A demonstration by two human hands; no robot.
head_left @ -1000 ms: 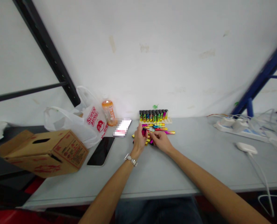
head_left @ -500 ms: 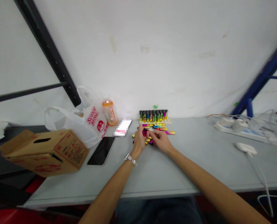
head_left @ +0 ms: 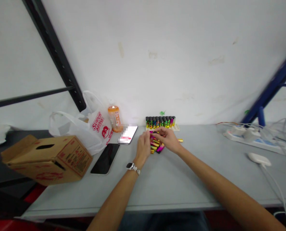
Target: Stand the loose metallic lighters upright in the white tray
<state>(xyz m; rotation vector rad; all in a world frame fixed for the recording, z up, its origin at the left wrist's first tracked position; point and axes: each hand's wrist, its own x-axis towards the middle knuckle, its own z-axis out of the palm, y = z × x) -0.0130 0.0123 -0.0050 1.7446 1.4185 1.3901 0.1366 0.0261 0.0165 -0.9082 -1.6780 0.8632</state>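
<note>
My left hand (head_left: 143,146), with a silver-banded watch on the wrist, is closed around a shiny magenta lighter (head_left: 152,134), mostly hidden by the fingers. From the other side my right hand (head_left: 169,139) pinches at the same lighter's end, thumb and forefinger close together. Below the hands lies a loose heap of metallic gold and magenta lighters (head_left: 160,148), partly covered by the right hand. Just behind, several black-topped lighters (head_left: 160,122) stand upright in rows in a cream holder (head_left: 177,128) against the wall.
To the left are a cardboard box (head_left: 70,157), a white plastic bag (head_left: 97,128), an orange-capped drink bottle (head_left: 115,118), a dark phone (head_left: 105,159) and a phone with a lit screen (head_left: 132,132). A power strip (head_left: 260,141) and white charger (head_left: 259,159) lie at right.
My right hand has moved up and over the lighter, nearer the holder. My left wrist has turned so the watch face shows. The whole view has shifted slightly.
</note>
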